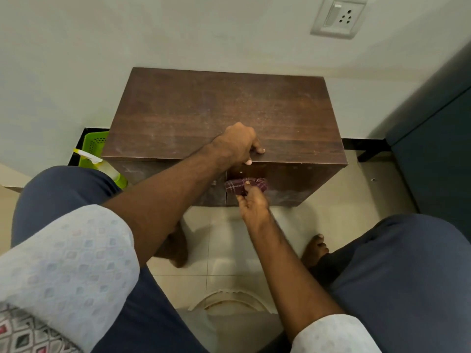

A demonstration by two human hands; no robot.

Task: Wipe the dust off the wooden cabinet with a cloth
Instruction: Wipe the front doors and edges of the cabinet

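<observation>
Counting first: one low, box-shaped, dark brown wooden cabinet (229,110) stands against the pale wall (76,59), its flat top streaked and speckled with pale dust. One maroon checked cloth (239,187), bunched into a soft roll, lies against the cabinet's front face just under the top edge.

Two hands are at the cabinet. The left hand (237,143) grips the front lip of the top, fingers curled over the edge with two fingertips showing. The right hand (253,203) pinches the cloth from below against the front panel; its fingers are slightly blurred.

Two bare feet (316,248) rest on the glossy cream floor tiles (331,194), the left one mostly hidden behind the forearm. One lime-green perforated plastic basket (95,142) is tucked left of the cabinet, largely hidden by it. One translucent spray bottle (107,169) sits at the basket, its lower body cut off by a knee in navy trousers (63,189).

One white wall socket (339,16) sits upper right. A ribbed cream plastic rim (229,300) shows between the knees; what it belongs to is unclear.
</observation>
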